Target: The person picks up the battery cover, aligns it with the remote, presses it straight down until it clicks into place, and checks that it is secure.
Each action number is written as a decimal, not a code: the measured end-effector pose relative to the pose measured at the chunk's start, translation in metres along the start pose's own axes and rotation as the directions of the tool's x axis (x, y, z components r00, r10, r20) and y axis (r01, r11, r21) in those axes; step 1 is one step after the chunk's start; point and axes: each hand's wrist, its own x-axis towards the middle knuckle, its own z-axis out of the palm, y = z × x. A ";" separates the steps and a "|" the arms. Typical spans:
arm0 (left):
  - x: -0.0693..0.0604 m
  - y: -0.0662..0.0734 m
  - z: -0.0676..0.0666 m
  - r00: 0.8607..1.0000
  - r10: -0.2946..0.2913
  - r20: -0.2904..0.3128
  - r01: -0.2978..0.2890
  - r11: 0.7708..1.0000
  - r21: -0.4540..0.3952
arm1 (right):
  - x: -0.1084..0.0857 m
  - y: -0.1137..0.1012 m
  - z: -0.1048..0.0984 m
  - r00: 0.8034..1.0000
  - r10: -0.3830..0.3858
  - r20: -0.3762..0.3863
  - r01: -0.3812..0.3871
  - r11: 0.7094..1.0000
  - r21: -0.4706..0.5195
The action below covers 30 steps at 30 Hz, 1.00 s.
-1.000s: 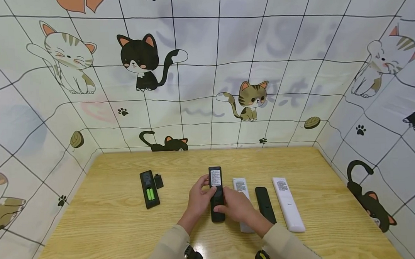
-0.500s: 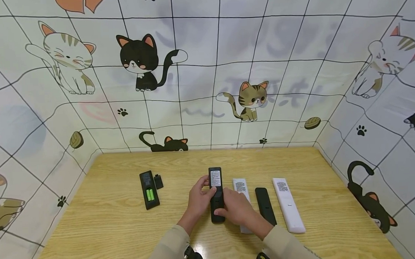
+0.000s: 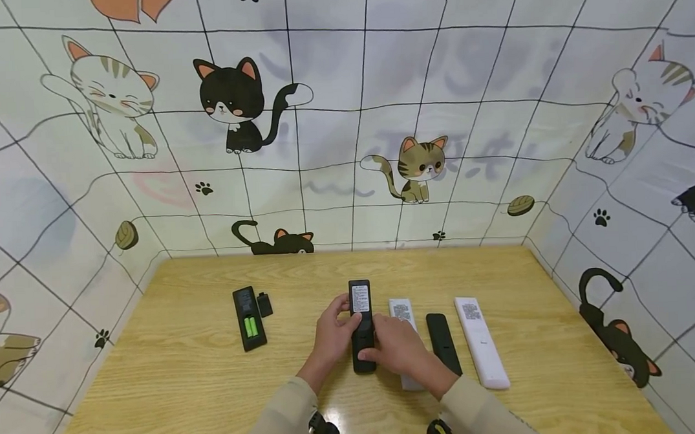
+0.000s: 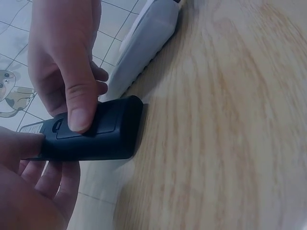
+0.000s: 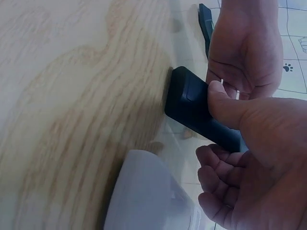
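Note:
Both hands hold a black remote control (image 3: pixel 362 333), its back with a white label facing up. My left hand (image 3: pixel 332 331) grips its left edge, thumb on the back near the middle. From the other side my right hand (image 3: pixel 396 344) grips it, the thumb pressing on the battery cover (image 4: pixel 98 125) near the lower end. In the right wrist view the remote's near end (image 5: pixel 184 96) shows close to the tabletop. Whether the cover has shifted cannot be told. Beside my right hand lies a white remote (image 3: pixel 403 310), partly hidden by it.
On the left lies another black remote (image 3: pixel 249 315) with green batteries (image 3: pixel 251 327) in its uncovered compartment, its loose cover (image 3: pixel 264 304) alongside. To the right are a black remote (image 3: pixel 443 342) and a longer white one (image 3: pixel 482 344). Cat-print cloth walls (image 3: pixel 332 127) border the wooden table (image 3: pixel 174 380).

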 end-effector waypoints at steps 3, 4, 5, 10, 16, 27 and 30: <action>0.000 0.001 0.000 1.000 0.010 -0.005 -0.010 1.000 -0.004 | 0.000 -0.001 -0.004 1.000 0.008 0.011 -0.008 1.000 0.004; 0.000 0.002 0.000 1.000 0.009 -0.006 -0.009 1.000 -0.006 | 0.000 -0.001 -0.006 1.000 0.007 0.013 -0.007 1.000 0.014; 0.000 0.002 0.000 1.000 0.011 -0.005 -0.011 1.000 -0.008 | -0.001 -0.001 -0.007 1.000 0.009 0.018 -0.009 1.000 0.028; 0.000 0.004 0.000 1.000 -0.014 -0.009 0.014 0.999 -0.042 | -0.004 0.001 -0.016 1.000 0.022 0.018 -0.023 0.996 0.081; 0.000 0.007 0.000 1.000 -0.027 -0.008 0.027 0.998 -0.057 | -0.008 0.007 -0.031 0.998 0.055 -0.022 -0.053 0.995 0.090; -0.003 0.007 0.006 0.993 -0.109 -0.033 0.111 0.993 0.051 | -0.013 0.026 -0.051 0.993 0.091 -0.078 -0.091 0.996 0.013; -0.004 0.006 0.008 0.990 -0.132 -0.039 0.135 0.988 0.069 | -0.014 0.028 -0.055 0.992 0.099 -0.077 -0.099 0.995 0.009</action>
